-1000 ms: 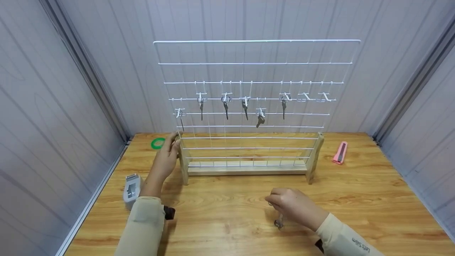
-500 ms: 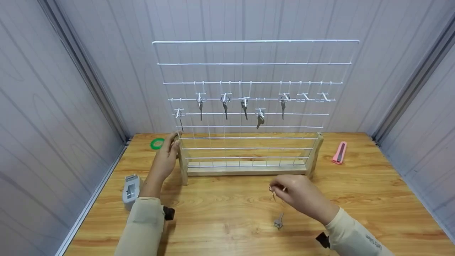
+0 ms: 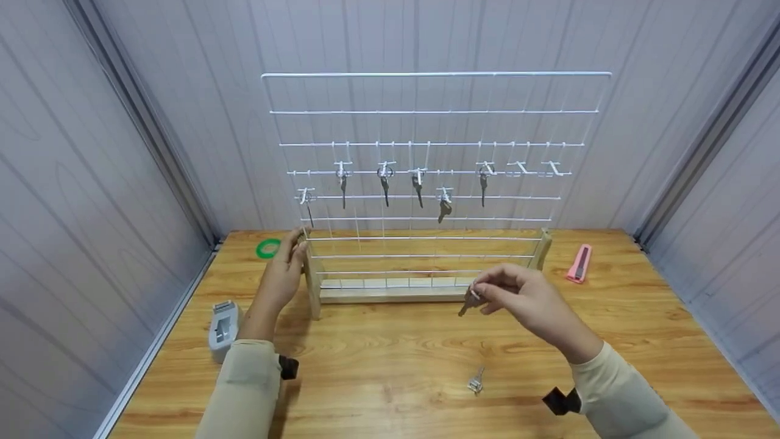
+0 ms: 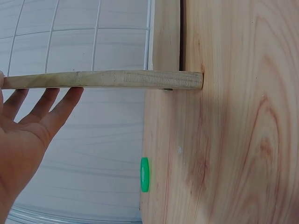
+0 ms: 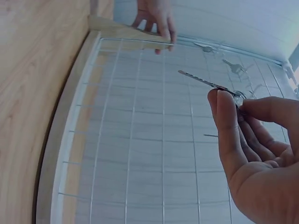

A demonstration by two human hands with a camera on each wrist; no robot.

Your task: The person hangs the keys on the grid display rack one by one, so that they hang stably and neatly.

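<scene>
My right hand (image 3: 527, 299) pinches a key (image 3: 469, 301) by its ring, in front of the lower right part of a white wire rack (image 3: 390, 238). In the right wrist view the key (image 5: 201, 80) points away from the fingertips. My left hand (image 3: 283, 271) grips the wooden side post (image 4: 117, 79) at the rack's left end, its fingers against the outer face. Several keys, such as the leftmost of the upper row (image 3: 343, 189) and a lower one (image 3: 445, 210), hang from hooks on the rack. Another key (image 3: 476, 381) lies on the table, nearer the front.
Two bare hooks stick out at the rack's upper right, one being the outermost hook (image 3: 553, 168). A green tape roll (image 3: 268, 248) and a grey tape dispenser (image 3: 224, 329) are on the left. A pink cutter (image 3: 579, 263) lies on the right of the wooden table (image 3: 365, 378).
My right hand has lifted a key from the table and carried it up and forward towards the rack. The other key stays on the table. My left hand keeps its place on the post.
</scene>
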